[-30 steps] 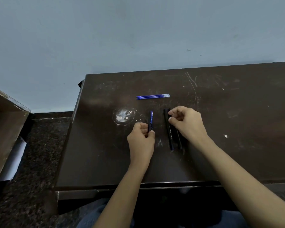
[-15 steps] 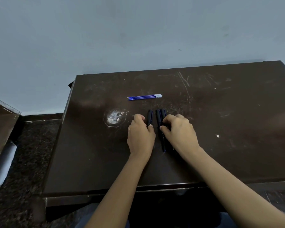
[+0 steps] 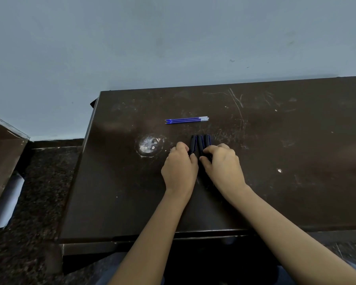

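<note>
Three dark plastic pens (image 3: 200, 141) lie side by side on the scratched brown table (image 3: 296, 161). Your left hand (image 3: 179, 167) pinches the leftmost, right hand (image 3: 222, 165) the others; press barrels together, level their ends.

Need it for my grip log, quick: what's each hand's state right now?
Left hand: closed, pinching the leftmost dark pen.
Right hand: closed, fingers curled on the other two dark pens.

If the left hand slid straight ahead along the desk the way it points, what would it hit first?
Most likely the blue refills, which lie crosswise beyond the left hand and the pen it pinches. Only bare desk seems to lie between.
</note>
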Tool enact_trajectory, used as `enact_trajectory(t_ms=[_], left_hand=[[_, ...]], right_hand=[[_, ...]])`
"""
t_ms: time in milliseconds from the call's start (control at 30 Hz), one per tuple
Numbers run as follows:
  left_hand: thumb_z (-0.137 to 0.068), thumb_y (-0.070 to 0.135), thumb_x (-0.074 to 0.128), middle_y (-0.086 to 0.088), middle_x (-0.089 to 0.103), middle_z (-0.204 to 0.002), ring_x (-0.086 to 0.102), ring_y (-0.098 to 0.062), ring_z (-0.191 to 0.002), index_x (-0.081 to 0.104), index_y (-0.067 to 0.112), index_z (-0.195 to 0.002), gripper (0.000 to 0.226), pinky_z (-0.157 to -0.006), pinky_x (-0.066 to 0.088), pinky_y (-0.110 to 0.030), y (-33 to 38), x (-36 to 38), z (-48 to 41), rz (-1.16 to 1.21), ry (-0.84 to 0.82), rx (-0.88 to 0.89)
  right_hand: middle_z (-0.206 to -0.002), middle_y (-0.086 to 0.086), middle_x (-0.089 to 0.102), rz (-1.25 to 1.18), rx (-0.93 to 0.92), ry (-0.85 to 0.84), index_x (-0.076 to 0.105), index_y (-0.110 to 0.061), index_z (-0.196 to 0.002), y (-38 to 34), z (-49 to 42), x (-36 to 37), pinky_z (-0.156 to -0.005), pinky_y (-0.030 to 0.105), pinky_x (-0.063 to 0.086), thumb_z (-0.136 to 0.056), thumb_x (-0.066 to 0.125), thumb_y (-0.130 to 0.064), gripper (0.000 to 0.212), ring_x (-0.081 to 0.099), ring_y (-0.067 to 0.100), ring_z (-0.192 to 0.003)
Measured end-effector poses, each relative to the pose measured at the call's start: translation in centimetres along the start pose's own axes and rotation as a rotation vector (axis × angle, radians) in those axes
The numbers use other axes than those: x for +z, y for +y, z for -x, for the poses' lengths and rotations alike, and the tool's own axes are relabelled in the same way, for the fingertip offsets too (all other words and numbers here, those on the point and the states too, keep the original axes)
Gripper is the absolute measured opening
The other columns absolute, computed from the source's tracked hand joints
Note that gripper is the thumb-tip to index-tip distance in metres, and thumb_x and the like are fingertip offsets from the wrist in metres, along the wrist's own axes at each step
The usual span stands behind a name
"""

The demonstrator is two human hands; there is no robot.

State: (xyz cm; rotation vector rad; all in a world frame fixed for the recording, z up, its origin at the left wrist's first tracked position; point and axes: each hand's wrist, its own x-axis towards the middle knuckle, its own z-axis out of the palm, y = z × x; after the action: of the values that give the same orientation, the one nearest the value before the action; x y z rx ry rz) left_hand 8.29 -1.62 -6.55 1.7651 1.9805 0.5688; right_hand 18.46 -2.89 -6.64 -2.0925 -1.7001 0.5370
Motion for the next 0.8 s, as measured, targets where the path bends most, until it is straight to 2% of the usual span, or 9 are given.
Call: enact_trajectory(t_ms=[367, 567, 667, 800], left_hand=[[-0.090, 0.020, 0.059, -0.004, 0.066, -0.105, 0.063, -0.021, -0.093, 0.057, 0.014, -0.111, 0.023, -0.067, 0.037, -0.027, -2.1, -1.6, -0.7, 0.043, -0.009, -0.090], [-0.088, 0.021, 0.063, -0.002, 0.067, -0.097, 0.055, -0.011, -0.077, 0.059, 0.015, -0.108, 0.021, -0.056, 0.032, -0.021, -3.1, -2.2, -1.4, 0.103, -0.029, -0.136], [-0.087, 0.019, 0.063, 0.000, 0.063, -0.091, 0.060, -0.017, -0.083, 0.060, 0.013, -0.108, 0.022, -0.062, 0.035, -0.023, -3.4, -2.4, -1.7, 0.146, -0.060, -0.155], [-0.088, 0.017, 0.060, -0.008, 0.067, -0.100, 0.062, -0.022, -0.088, 0.062, 0.011, -0.107, 0.020, -0.067, 0.040, -0.026, -3.5, -2.6, -2.0, 0.159, -0.084, -0.161]], right_hand=[[-0.109, 0.011, 0.057, -0.060, -0.033, -0.012, 0.066, -0.010, -0.111, -2.8, -0.1, 2.2, -0.072, 0.028, 0.043, -0.091, 0.058, -0.020, 0.024, 0.060, 0.027, -0.094], [-0.107, 0.014, 0.057, -0.077, -0.048, -0.022, 0.067, -0.008, -0.108, -3.8, 0.1, 3.0, -0.078, 0.039, 0.052, -0.091, 0.055, -0.016, 0.022, 0.060, 0.031, -0.093], [-0.108, 0.014, 0.058, -0.077, -0.051, -0.025, 0.067, -0.008, -0.108, -4.0, 0.1, 3.1, -0.079, 0.041, 0.053, -0.091, 0.056, -0.017, 0.022, 0.061, 0.031, -0.093], [-0.108, 0.014, 0.058, -0.092, -0.059, -0.024, 0.067, -0.009, -0.108, -3.8, 0.2, 2.9, -0.080, 0.043, 0.053, -0.090, 0.057, -0.016, 0.022, 0.062, 0.031, -0.091]])
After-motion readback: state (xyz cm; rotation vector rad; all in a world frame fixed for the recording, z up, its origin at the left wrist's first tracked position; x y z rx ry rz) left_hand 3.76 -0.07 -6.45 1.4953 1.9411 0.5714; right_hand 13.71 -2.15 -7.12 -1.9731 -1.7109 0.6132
